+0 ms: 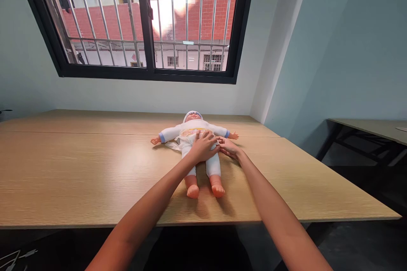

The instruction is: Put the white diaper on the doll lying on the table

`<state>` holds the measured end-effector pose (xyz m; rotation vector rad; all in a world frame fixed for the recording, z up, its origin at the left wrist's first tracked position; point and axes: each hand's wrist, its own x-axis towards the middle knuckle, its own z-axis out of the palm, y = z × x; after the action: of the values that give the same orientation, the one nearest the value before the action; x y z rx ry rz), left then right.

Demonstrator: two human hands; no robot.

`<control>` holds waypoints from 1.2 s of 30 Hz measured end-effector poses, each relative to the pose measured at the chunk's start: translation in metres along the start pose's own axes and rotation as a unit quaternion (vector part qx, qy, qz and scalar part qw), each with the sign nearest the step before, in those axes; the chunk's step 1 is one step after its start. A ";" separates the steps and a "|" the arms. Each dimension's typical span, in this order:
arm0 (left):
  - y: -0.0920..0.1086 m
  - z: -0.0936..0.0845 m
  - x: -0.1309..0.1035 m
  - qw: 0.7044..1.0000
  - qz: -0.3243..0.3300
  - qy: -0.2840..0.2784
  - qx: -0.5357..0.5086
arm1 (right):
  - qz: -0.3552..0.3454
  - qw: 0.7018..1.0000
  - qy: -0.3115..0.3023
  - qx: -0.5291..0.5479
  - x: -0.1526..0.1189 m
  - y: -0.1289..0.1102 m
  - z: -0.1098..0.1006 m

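A baby doll [205, 124] lies on its back on the wooden table, arms spread and bare feet toward me. It wears a white top with blue cuffs, white trousers and a white cap. A white diaper [187, 134] with a yellow and orange printed band lies over its waist, and a loose white flap sticks out by the hip on the left. My left hand [203, 146] rests on the diaper front with fingers spread. At the hip on the right, my right hand [229, 147] has its fingers closed at the diaper's side edge; the fingertips are partly hidden.
The wooden table [95, 169] reaches back to the wall below a barred window [146, 25]. Another table [372, 129] stands at the right. White cables [19, 258] show at the lower left, below the table's front edge.
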<state>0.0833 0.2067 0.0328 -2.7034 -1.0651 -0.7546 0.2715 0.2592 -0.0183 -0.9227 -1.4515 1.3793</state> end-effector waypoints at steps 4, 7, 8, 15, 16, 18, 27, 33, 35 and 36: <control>0.000 0.000 0.000 1.000 0.007 -0.006 0.004 | -0.015 0.999 0.038 0.007 0.003 0.003 -0.002; 0.000 0.000 0.000 1.000 0.006 -0.008 0.003 | -0.005 0.997 0.077 -0.007 0.006 0.005 -0.001; 0.000 0.000 0.000 1.000 0.004 -0.009 0.003 | -0.002 0.996 0.092 -0.008 0.007 0.005 -0.001; 0.000 0.000 0.001 1.000 0.002 -0.013 0.009 | 0.009 0.993 0.119 0.007 0.012 0.006 -0.006; 0.000 0.000 0.001 1.000 0.001 -0.013 0.010 | 0.011 0.993 0.119 0.010 0.011 0.006 -0.007; 0.000 0.000 0.002 1.000 -0.002 -0.012 0.010 | 0.012 0.993 0.120 0.017 0.009 0.005 -0.009; 0.000 0.000 0.002 1.000 -0.003 -0.016 0.016 | 0.011 0.991 0.131 0.040 0.006 0.002 -0.017; 0.000 -0.001 0.002 1.000 -0.008 -0.016 0.015 | 0.015 0.990 0.134 0.037 0.004 0.000 -0.022; 0.000 0.000 0.001 1.000 -0.005 -0.009 0.009 | 0.015 0.991 0.132 0.031 0.003 0.000 -0.023; -0.001 0.000 0.001 1.000 -0.001 -0.007 0.004 | 0.014 0.991 0.128 0.029 0.002 -0.001 -0.023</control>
<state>0.0835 0.2076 0.0337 -2.7055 -1.0714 -0.7298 0.2925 0.2688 -0.0181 -1.0452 -1.2032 1.2640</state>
